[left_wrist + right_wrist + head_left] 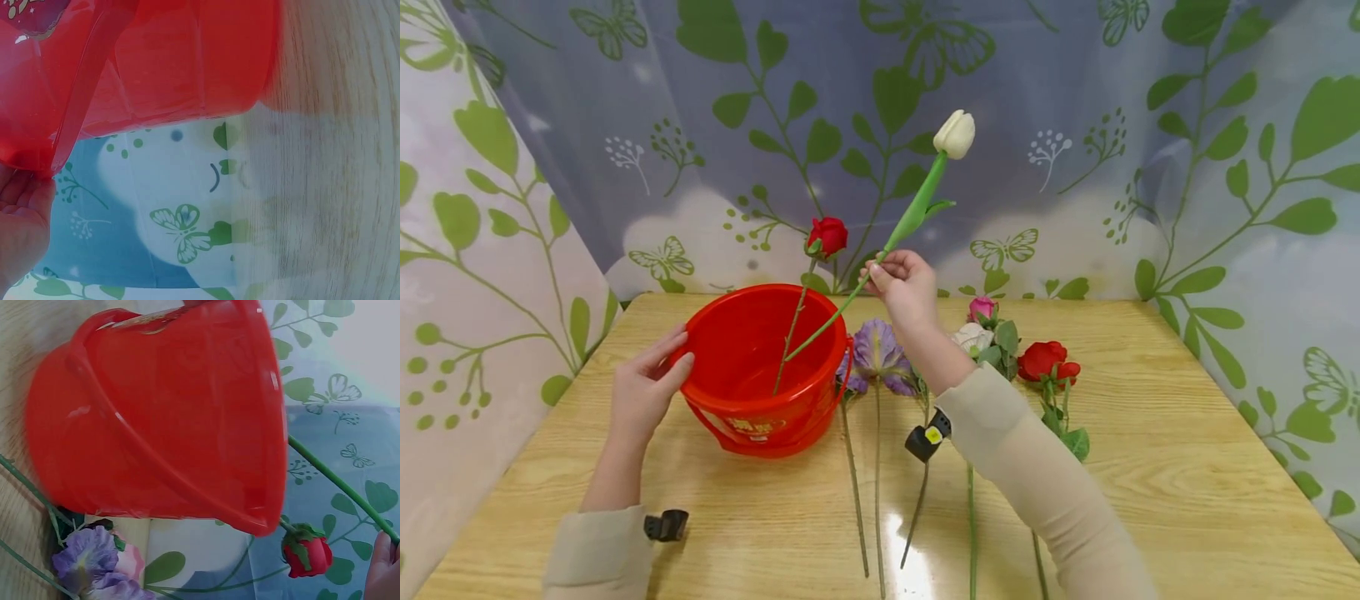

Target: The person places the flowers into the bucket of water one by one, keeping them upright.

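Our left hand (pixel 643 387) grips the left rim of the red bucket (pixel 808 423); likely light plastic, slides easily. White tulip (pixel 912 218) slants from bucket mouth up right through our right hand (pixel 907 292), which pinches mid-stem. Probably featherlight, bendy stem, crushable bloom: we hold stem only.

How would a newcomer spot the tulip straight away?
On the table, find the big red bucket. To its right, the right hand pinches the tulip by its green stem, which slants down into the bucket's mouth. Its smooth, closed white bloom sets it apart from the red rose nearby.
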A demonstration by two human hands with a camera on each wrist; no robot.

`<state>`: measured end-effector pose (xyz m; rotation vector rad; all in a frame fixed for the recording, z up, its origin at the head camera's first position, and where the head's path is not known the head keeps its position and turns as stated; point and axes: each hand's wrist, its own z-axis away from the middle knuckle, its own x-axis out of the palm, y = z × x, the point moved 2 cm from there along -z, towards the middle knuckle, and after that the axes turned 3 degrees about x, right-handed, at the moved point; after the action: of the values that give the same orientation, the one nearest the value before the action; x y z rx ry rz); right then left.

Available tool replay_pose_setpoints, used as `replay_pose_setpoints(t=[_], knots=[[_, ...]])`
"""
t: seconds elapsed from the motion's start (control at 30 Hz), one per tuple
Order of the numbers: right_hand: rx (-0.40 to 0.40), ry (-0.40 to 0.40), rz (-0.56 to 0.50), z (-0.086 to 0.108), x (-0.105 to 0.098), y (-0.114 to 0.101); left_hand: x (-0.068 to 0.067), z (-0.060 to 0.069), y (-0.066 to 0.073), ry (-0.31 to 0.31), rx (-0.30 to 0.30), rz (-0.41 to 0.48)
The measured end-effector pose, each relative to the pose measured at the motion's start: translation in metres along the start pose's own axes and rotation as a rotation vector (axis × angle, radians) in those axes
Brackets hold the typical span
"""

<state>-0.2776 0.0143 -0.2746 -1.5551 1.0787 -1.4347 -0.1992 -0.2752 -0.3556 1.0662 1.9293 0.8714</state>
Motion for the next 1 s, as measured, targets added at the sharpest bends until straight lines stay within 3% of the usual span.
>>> replay_pose_setpoints(t=[0.33,0.6,0.8,1.0], knots=[[-0.009,-0.037,0.082,0.004,0.012,0.021,0.0,-0.002,0.0,0.001,0.016,-0.006],[-0.009,-0.087,0.258,0.009,0.019,0.036,0.0,-0.001,0.0,0.0,0.01,-0.03],[0.025,-0.158,0.318,0.011,0.023,0.045,0.001,0.0,0.002,0.015,0.02,0.005],[0.038,-0.168,0.431,0.01,0.023,0.049,0.001,0.0,0.001,0.023,0.016,0.007]])
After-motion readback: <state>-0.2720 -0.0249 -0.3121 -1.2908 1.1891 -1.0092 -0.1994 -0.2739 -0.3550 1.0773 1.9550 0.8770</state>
